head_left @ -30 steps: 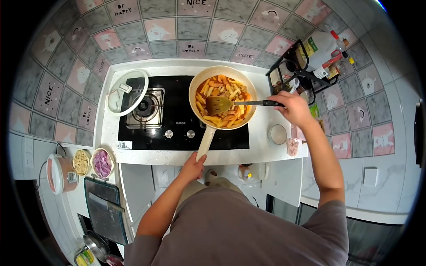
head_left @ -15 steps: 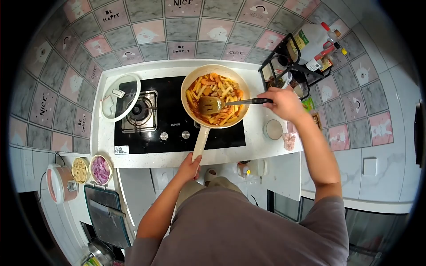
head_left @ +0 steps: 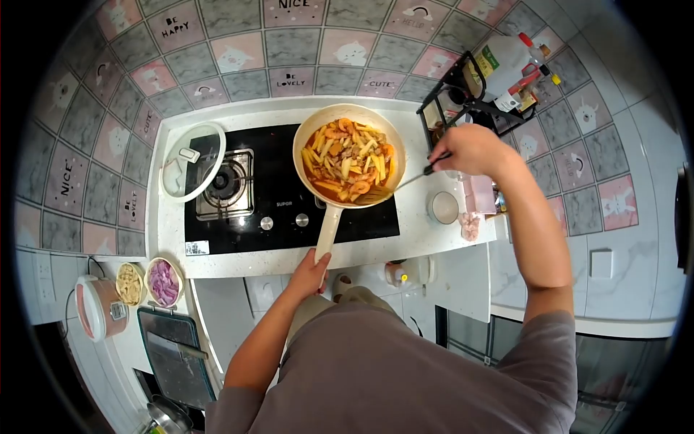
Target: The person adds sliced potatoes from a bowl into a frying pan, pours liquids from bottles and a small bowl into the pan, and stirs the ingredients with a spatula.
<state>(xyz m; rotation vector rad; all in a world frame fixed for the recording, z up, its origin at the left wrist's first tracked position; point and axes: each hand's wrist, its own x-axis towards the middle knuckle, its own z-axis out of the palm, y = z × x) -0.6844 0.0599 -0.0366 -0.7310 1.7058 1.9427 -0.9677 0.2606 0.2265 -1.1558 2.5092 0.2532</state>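
Observation:
A cream frying pan (head_left: 298,148) sits on the right side of the black gas stove (head_left: 278,188). In it lie shrimp, pale yellow strips and small meat pieces (head_left: 347,155) in reddish sauce. My left hand (head_left: 311,273) is closed around the pan's handle at the counter's front edge. My right hand (head_left: 470,150), right of the pan, grips the black handle of a slotted spatula (head_left: 413,179). The spatula slants down to the pan's lower right, where its head is mostly hidden among the food.
A glass lid (head_left: 194,163) lies beside the left burner. A clear glass (head_left: 443,207) and a pink box (head_left: 479,195) stand right of the stove, near a black rack (head_left: 477,105) of bottles. Bowls of purple onion (head_left: 164,282) and pale pieces (head_left: 130,283) sit left, above a board with a knife (head_left: 189,350).
My right hand has risen and turned, tilting the spatula steeply. Its head has gone from the pan's middle to the lower right edge. The left hand stays on the pan handle.

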